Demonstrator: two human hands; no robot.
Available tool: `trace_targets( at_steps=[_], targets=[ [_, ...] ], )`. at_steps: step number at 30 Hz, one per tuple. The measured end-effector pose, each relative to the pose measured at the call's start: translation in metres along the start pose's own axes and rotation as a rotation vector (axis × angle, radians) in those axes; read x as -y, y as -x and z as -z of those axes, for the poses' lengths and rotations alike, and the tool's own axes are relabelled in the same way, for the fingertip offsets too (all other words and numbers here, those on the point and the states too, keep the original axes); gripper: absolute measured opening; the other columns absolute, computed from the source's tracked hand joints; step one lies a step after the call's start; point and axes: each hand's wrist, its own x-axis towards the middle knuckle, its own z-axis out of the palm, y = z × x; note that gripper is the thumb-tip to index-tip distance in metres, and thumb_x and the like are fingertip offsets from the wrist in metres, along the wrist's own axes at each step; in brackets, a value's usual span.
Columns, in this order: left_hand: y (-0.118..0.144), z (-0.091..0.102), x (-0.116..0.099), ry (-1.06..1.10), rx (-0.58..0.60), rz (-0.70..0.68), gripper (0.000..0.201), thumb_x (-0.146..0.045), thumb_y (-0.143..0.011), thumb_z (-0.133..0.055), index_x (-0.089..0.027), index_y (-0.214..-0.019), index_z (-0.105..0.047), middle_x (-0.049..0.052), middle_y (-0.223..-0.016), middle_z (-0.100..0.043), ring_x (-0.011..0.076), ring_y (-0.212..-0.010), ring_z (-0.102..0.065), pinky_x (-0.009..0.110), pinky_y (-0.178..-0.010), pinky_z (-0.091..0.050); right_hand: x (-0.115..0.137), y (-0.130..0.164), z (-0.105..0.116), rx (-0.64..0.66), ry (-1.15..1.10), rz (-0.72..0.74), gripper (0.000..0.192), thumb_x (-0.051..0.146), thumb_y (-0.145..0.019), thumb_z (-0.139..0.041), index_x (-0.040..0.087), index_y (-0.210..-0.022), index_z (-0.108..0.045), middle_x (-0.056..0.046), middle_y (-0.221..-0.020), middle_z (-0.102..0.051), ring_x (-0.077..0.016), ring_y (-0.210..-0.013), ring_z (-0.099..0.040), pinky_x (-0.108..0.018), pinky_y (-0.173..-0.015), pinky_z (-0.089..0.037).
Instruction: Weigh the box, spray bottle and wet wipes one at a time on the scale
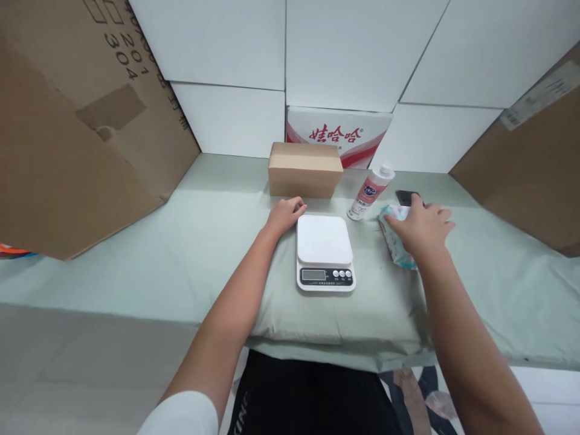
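Note:
A white digital kitchen scale (324, 241) lies on the green cloth in front of me, with nothing on its platform. My left hand (284, 215) rests at the scale's upper left corner, its fingers loosely curled and nothing visible in them. Over a soft packet (399, 244) with a blue and pink pattern, my right hand (421, 226) has its fingers spread. The hand covers part of the packet, and whether it presses on it I cannot tell. Behind that hand a dark flat object (406, 197) shows partly. A white and pink bottle (369, 192) stands between scale and packet, further back.
Behind the scale sits a small brown carton (304, 172). A white box with red lettering (338, 130) stands at the back against white panels. Large cardboard sheets (90, 139) rise at left and right (530, 151). The green cloth (217, 241) hangs over the front edge.

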Motion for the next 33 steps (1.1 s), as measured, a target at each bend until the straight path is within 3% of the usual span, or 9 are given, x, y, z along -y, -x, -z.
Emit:
trace_targets(
  at_steps=[3, 7, 9, 11, 14, 17, 24, 29, 33],
  targets=[
    [-0.003, -0.007, 0.002, 0.005, -0.015, -0.011, 0.022, -0.041, -0.099, -0.058, -0.025, -0.089, -0.069, 0.002, -0.068, -0.067, 0.0211, -0.069, -0.058, 0.032, -0.065, -0.031, 0.011, 0.001, -0.009, -0.140, -0.339, 0.192, 0.088, 0.054, -0.085, -0.065, 0.014, -0.158, -0.039, -0.029, -0.154, -0.048, -0.0459, -0.146, -0.043, -0.064, -0.117, -0.038],
    [-0.005, -0.014, 0.001, 0.008, -0.054, -0.012, 0.022, -0.041, -0.099, -0.060, -0.026, -0.086, -0.069, 0.003, -0.071, -0.069, 0.0232, -0.073, -0.061, 0.032, -0.065, -0.031, 0.043, -0.012, -0.046, -0.132, -0.967, 0.126, 0.101, 0.051, -0.079, -0.071, 0.013, -0.161, -0.026, -0.025, -0.153, -0.052, -0.0344, -0.139, -0.057, -0.052, -0.117, -0.046],
    [-0.004, -0.015, 0.000, 0.017, -0.060, -0.009, 0.022, -0.042, -0.098, -0.061, -0.026, -0.086, -0.070, 0.004, -0.074, -0.072, 0.0238, -0.075, -0.063, 0.032, -0.065, -0.033, 0.059, -0.020, -0.070, -0.145, -1.119, 0.074, 0.092, 0.045, -0.075, -0.071, 0.014, -0.153, -0.034, -0.019, -0.138, -0.063, -0.0303, -0.125, -0.065, -0.051, -0.115, -0.048],
    [-0.003, -0.014, -0.001, 0.025, -0.055, -0.009, 0.022, -0.042, -0.098, -0.061, -0.026, -0.086, -0.071, 0.005, -0.077, -0.074, 0.0236, -0.076, -0.064, 0.031, -0.064, -0.034, 0.067, -0.026, -0.092, -0.155, -1.156, 0.056, 0.069, 0.042, -0.070, -0.070, 0.018, -0.132, -0.050, -0.013, -0.122, -0.069, -0.0275, -0.110, -0.067, -0.050, -0.110, -0.051],
    [-0.002, -0.012, -0.001, 0.043, -0.033, -0.017, 0.023, -0.043, -0.098, -0.060, -0.026, -0.088, -0.072, 0.005, -0.083, -0.077, 0.0232, -0.077, -0.065, 0.031, -0.065, -0.036, 0.066, -0.024, -0.105, -0.176, -1.124, 0.079, 0.045, 0.045, -0.067, -0.073, 0.024, -0.101, -0.052, -0.008, -0.104, -0.069, -0.0258, -0.097, -0.064, -0.050, -0.102, -0.053],
    [-0.003, -0.012, 0.001, 0.054, -0.015, -0.030, 0.024, -0.044, -0.097, -0.060, -0.025, -0.087, -0.072, 0.005, -0.085, -0.078, 0.0229, -0.078, -0.065, 0.032, -0.065, -0.035, 0.059, -0.011, -0.095, -0.172, -1.205, 0.186, 0.042, 0.048, -0.070, -0.073, 0.025, -0.097, -0.052, -0.006, -0.100, -0.068, -0.0246, -0.094, -0.064, -0.046, -0.096, -0.054],
    [-0.005, -0.013, 0.003, 0.055, -0.001, -0.044, 0.024, -0.041, -0.095, -0.061, -0.024, -0.081, -0.071, 0.003, -0.076, -0.074, 0.0200, -0.071, -0.060, 0.031, -0.064, -0.032, 0.077, 0.031, -0.064, 0.314, -1.459, 0.566, 0.036, 0.038, -0.068, -0.079, 0.024, -0.094, -0.059, -0.002, -0.090, -0.070, -0.0219, -0.085, -0.066, -0.038, -0.083, -0.055],
    [-0.003, -0.010, 0.001, 0.064, 0.000, -0.050, 0.025, -0.041, -0.094, -0.061, -0.024, -0.078, -0.069, 0.003, -0.076, -0.074, 0.0192, -0.069, -0.058, 0.031, -0.062, -0.031, 0.085, 0.047, -0.055, 0.520, -1.394, 0.704, 0.033, 0.038, -0.072, -0.081, 0.022, -0.092, -0.061, -0.004, -0.089, -0.069, -0.0217, -0.084, -0.065, -0.037, -0.079, -0.054],
    [-0.003, -0.008, -0.001, 0.071, 0.008, -0.052, 0.026, -0.041, -0.093, -0.060, -0.023, -0.076, -0.068, 0.003, -0.077, -0.074, 0.0191, -0.070, -0.058, 0.031, -0.061, -0.031, 0.084, 0.050, -0.047, 0.620, -1.261, 0.772, 0.041, 0.053, -0.077, -0.079, 0.022, -0.097, -0.060, -0.008, -0.098, -0.070, -0.0251, -0.092, -0.068, -0.040, -0.082, -0.057]
  ],
)
